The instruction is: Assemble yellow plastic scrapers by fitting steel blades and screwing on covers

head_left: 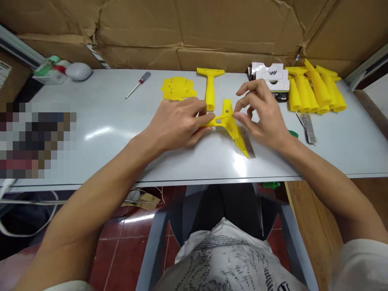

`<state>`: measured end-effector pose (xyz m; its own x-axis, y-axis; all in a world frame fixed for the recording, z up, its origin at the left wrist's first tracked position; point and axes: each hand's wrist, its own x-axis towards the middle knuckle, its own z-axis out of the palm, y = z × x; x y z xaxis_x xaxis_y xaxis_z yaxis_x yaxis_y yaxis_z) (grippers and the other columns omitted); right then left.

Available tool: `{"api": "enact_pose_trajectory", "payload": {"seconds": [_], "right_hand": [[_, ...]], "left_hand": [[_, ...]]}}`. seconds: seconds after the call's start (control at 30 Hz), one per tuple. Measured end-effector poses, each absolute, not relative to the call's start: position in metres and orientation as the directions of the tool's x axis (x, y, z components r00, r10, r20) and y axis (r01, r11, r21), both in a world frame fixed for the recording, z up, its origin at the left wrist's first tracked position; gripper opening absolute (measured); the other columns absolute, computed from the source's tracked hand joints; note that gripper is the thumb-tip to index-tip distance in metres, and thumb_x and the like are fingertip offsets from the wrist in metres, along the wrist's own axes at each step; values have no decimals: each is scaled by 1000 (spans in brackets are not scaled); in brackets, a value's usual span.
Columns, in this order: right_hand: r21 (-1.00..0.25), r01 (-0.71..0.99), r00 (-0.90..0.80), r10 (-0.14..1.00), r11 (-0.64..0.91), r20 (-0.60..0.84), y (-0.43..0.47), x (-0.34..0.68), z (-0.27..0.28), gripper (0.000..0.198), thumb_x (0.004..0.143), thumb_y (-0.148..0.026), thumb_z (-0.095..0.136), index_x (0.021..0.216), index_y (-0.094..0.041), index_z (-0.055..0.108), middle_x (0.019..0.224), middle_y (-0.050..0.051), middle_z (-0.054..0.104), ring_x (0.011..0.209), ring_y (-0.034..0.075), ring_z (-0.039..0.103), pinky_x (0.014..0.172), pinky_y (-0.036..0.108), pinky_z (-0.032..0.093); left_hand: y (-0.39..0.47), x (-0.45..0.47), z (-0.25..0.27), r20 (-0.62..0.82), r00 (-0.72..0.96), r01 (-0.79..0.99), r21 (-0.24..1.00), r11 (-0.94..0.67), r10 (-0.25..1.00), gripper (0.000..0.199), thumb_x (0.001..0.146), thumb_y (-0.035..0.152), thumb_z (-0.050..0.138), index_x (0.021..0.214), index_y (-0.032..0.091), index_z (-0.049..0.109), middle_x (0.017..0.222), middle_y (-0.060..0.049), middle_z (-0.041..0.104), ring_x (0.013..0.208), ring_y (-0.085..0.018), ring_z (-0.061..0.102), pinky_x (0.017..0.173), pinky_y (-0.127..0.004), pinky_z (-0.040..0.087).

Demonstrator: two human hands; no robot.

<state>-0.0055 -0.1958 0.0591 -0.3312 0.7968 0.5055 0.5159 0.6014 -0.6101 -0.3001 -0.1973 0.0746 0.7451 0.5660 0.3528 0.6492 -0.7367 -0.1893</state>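
My left hand (183,121) is closed around the handle of a yellow scraper (229,121), its head pointing right. A screw shows in the upper part of that head. Beside the head, my right hand (262,115) has thumb and forefinger pinched together at its edge; whatever lies between the fingertips is too small to make out. A yellow cover plate (241,145) and a thin metal blade (249,143) lie against the lower end of the head, partly overlapping. Behind my hands lies another yellow scraper (210,87), apart from both.
Yellow plates (178,87) are piled behind my left hand, with a screwdriver (138,85) to their left. At the right are white boxes (271,79), several yellow scraper handles (318,89) and metal blades (309,128). A cardboard sheet (212,32) stands along the back edge.
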Motion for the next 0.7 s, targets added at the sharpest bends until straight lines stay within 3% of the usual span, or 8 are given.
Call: {"api": "enact_pose_trajectory", "payload": {"seconds": [0.07, 0.13, 0.2, 0.33, 0.5, 0.7], "right_hand": [[-798, 395, -184, 890, 455, 417, -193, -3, 59, 39, 102, -66, 80, 100, -28, 70, 123, 12, 77, 101, 27, 69, 75, 43, 64], [-924, 236, -159, 950, 303, 271, -188, 1, 58, 38, 98, -60, 85, 97, -27, 66, 103, 9, 77, 81, 21, 64, 62, 37, 56], [-974, 124, -234, 960, 189, 156, -183, 2, 55, 33, 90, -47, 90, 100, -27, 66, 94, 5, 75, 72, 18, 60, 61, 36, 54], [-998, 19, -359, 932, 62, 51, -183, -2, 51, 28, 84, -33, 88, 104, -26, 69, 92, 3, 72, 76, 18, 64, 68, 36, 58], [-997, 17, -322, 944, 77, 67, -192, -10, 49, 37, 88, -41, 92, 113, -31, 67, 80, -3, 66, 71, 18, 61, 69, 36, 57], [-990, 47, -358, 927, 137, 111, -197, -12, 52, 55, 82, -49, 101, 115, -33, 61, 90, -3, 74, 76, 18, 69, 70, 35, 58]], "left_hand": [[-198, -297, 74, 342, 757, 633, -179, -753, 556, 36, 120, 43, 51, 128, 28, 84, 110, -12, 82, 100, -30, 77, 68, -38, 47], [-199, -294, 74, 345, 762, 623, -162, -765, 548, 37, 120, 44, 51, 127, 29, 84, 107, -12, 81, 99, -30, 78, 70, -39, 50], [-199, -293, 73, 340, 767, 615, -144, -776, 545, 38, 120, 44, 50, 126, 29, 84, 106, -12, 80, 99, -30, 79, 71, -39, 52], [-199, -294, 72, 310, 772, 611, -127, -781, 554, 39, 121, 44, 50, 128, 29, 85, 109, -14, 81, 99, -31, 78, 71, -41, 53], [-201, -294, 72, 315, 778, 608, -154, -779, 544, 37, 121, 42, 52, 130, 30, 85, 111, -14, 82, 99, -31, 79, 68, -39, 50], [-202, -292, 68, 326, 812, 567, -249, -785, 484, 37, 122, 43, 51, 130, 28, 84, 107, -11, 82, 95, -28, 79, 64, -37, 43]]}}
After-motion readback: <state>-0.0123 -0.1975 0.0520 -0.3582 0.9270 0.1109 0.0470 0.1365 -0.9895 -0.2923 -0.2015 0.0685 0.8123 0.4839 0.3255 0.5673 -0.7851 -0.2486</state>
